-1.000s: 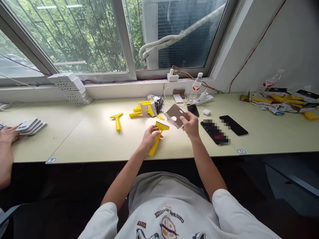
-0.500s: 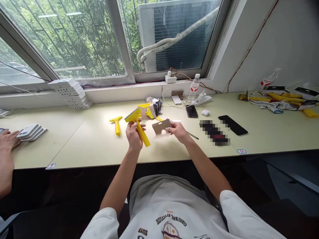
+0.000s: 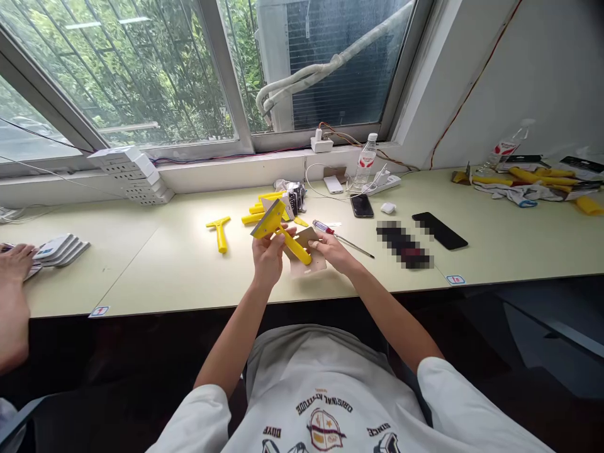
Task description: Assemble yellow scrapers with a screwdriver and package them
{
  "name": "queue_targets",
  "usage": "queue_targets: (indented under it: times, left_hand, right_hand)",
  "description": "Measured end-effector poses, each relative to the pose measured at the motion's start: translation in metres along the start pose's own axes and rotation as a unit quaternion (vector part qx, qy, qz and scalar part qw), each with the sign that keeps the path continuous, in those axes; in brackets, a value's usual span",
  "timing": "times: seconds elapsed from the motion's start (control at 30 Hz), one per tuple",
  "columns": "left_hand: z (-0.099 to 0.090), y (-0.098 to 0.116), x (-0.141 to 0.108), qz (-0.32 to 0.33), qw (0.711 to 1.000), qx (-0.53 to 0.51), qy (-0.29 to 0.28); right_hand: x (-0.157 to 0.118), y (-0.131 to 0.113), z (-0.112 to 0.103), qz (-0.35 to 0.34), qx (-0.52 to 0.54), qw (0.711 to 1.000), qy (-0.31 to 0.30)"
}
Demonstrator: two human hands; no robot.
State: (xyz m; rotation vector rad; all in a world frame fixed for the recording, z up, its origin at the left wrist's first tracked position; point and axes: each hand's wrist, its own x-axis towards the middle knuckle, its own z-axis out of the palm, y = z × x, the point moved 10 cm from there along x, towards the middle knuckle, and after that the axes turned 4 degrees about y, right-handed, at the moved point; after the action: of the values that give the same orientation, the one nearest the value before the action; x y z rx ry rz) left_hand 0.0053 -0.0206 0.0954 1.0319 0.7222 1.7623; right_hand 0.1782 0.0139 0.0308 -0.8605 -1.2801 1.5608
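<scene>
My left hand (image 3: pixel 267 259) is closed around a yellow scraper (image 3: pixel 270 221), near where its handle meets the wide head with a metal blade. The scraper's handle slants down to the right, in front of a folded cardboard card (image 3: pixel 318 265). That card is pinched at its right side in my right hand (image 3: pixel 334 251). From the camera, the handle's lower end overlaps the card; whether they touch I cannot tell. On the table to the left lies a yellow T-shaped handle (image 3: pixel 221 238). A screwdriver (image 3: pixel 352 243) rests just beyond my right hand.
More yellow scrapers (image 3: pixel 255 218) lie in a pile behind my hands. Farther right are a phone (image 3: pixel 362 206), a bottle (image 3: pixel 365 162), a power strip (image 3: pixel 384 182) and a black slab (image 3: pixel 440 231). Another person's hand (image 3: pixel 17 259) touches stacked white packs (image 3: pixel 61 250) at left.
The scraper in my left hand has moved right and now overlaps the card. The card has tilted and shows a lower flap. The screwdriver is more fully in sight.
</scene>
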Motion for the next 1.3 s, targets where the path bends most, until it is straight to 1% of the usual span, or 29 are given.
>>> queue_targets:
  times: [0.13,0.27,0.33,0.43,0.53,0.63,0.77,0.87,0.97,1.03,1.13,1.2,1.3]
  left_hand:
    - [0.000,0.003,-0.001,0.007,1.000,-0.006,0.000]
    - [0.000,0.008,-0.001,0.025,1.000,-0.015,-0.003]
    - [0.002,0.010,-0.002,0.030,0.999,-0.023,-0.010]
    - [0.004,0.010,-0.004,0.027,0.999,-0.023,-0.011]
    - [0.005,0.009,-0.005,0.023,1.000,-0.016,-0.008]
    - [0.008,0.008,-0.007,0.018,1.000,-0.008,-0.015]
    - [0.010,0.001,-0.008,-0.004,0.999,0.025,-0.032]
    - [0.005,-0.008,-0.007,-0.024,0.997,0.066,-0.029]
    - [0.000,-0.013,-0.006,-0.031,0.990,0.135,-0.020]
    - [0.001,-0.018,-0.006,-0.044,0.986,0.158,-0.036]
    - [0.010,-0.028,-0.010,-0.089,0.984,0.132,-0.075]
    - [0.014,-0.030,-0.012,-0.104,0.984,0.116,-0.087]
    - [0.011,-0.023,-0.010,-0.078,0.991,0.094,-0.059]
  right_hand:
    - [0.001,0.012,0.003,0.022,-0.006,0.999,-0.038]
    - [0.000,0.021,0.002,0.065,0.025,0.997,-0.041]
    - [-0.002,0.020,0.003,0.089,0.041,0.994,-0.046]
    - [-0.005,0.015,0.003,0.105,0.071,0.991,-0.040]
    - [-0.006,0.010,0.002,0.105,0.102,0.989,-0.030]
    - [-0.007,0.009,0.006,0.104,0.109,0.988,-0.043]
    - [-0.008,0.008,0.007,0.107,0.123,0.985,-0.049]
    - [-0.009,0.008,0.008,0.105,0.136,0.983,-0.057]
    - [-0.010,0.008,0.007,0.103,0.145,0.982,-0.063]
    - [-0.010,0.008,0.006,0.101,0.153,0.981,-0.061]
    - [-0.011,0.006,0.005,0.100,0.165,0.979,-0.059]
    - [-0.011,0.006,0.005,0.101,0.172,0.978,-0.056]
    - [-0.008,0.004,-0.001,0.090,0.196,0.976,-0.041]
